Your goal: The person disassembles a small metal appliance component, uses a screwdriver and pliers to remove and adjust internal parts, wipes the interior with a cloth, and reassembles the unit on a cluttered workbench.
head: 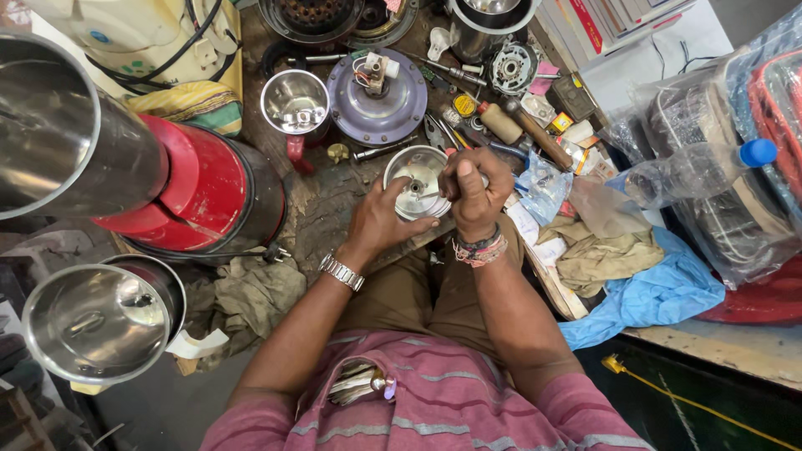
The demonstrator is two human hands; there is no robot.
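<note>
The left hand [380,219] cups a steel jar [416,179] at the workbench's [317,209] front edge, mouth facing up; the right hand [472,190] is fisted over its rim.

1. A red-based mixer jar [200,188] lies on the cluttered tabletop [322,209].
2. A steel cup [295,102] stands beside a round motor plate [380,104].
3. A blue cloth [660,292] and a plastic bottle [697,171] lie at right.
</note>
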